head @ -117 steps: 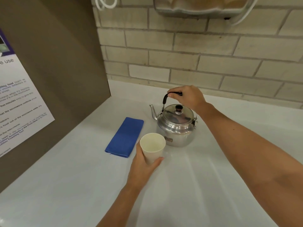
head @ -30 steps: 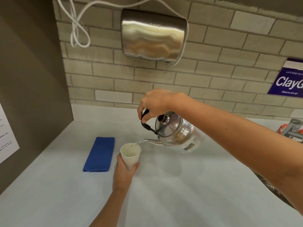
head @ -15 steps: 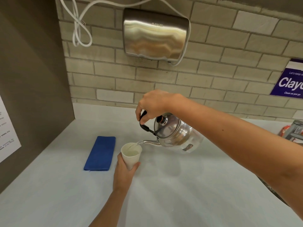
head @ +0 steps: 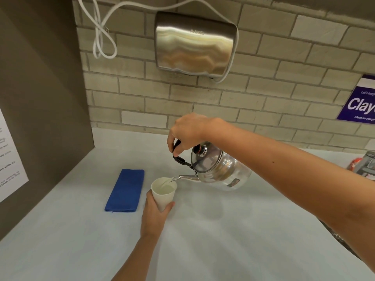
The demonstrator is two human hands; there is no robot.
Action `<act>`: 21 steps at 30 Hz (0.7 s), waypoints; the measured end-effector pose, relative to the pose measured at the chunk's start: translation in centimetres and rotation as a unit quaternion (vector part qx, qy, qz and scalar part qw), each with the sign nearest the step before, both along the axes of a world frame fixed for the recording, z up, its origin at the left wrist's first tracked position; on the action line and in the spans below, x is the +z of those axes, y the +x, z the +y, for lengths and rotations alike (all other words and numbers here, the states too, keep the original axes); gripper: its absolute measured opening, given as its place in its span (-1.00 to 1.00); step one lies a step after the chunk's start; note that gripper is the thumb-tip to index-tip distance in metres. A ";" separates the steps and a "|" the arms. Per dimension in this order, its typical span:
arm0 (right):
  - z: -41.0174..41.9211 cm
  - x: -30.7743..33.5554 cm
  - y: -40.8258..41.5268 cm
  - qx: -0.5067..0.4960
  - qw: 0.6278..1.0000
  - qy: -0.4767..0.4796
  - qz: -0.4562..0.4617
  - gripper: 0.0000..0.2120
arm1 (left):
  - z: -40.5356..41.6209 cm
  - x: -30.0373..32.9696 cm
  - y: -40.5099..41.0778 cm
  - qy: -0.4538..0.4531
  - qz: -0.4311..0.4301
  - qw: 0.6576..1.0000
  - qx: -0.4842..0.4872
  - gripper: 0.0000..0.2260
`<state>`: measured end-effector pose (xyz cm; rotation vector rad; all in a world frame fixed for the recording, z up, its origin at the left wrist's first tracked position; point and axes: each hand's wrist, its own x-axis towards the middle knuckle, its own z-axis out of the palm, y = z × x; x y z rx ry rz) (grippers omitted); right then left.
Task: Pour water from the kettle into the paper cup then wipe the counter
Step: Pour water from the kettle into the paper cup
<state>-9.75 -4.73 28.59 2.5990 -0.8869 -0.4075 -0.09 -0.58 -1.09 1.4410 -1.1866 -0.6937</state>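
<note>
My right hand (head: 188, 131) grips the black handle of a shiny metal kettle (head: 221, 169), which is lifted off the counter and tipped to the left. A thin stream of water runs from its spout into a white paper cup (head: 164, 192). My left hand (head: 155, 216) holds that cup from below, just above the white counter (head: 213, 240). Water shows inside the cup. A folded blue cloth (head: 125, 190) lies flat on the counter to the left of the cup.
A brown side panel (head: 40, 118) with a printed notice walls off the left. A steel hand dryer (head: 194, 43) with a white cable hangs on the brick wall behind. A tap (head: 368, 165) and a sink edge sit at the far right.
The kettle left the counter and now pours into the cup. Over the last second it has tipped a little further and the water level in the cup has risen.
</note>
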 end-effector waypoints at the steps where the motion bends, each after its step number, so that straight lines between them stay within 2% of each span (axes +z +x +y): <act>1: 0.0 0.0 0.0 0.000 1.000 -0.001 0.001 -0.80 | 0.0 0.0 0.0 0.001 0.001 1.000 0.000 -0.29; 10: 0.0 0.0 -0.1 0.002 1.000 0.002 -0.010 -0.80 | 0.0 0.2 -0.1 0.004 0.005 1.000 0.000 -0.28; 21: -0.8 -1.8 -5.9 -0.037 0.975 0.072 -0.208 -0.78 | 0.3 0.3 -0.1 0.011 0.009 1.000 -0.003 -0.29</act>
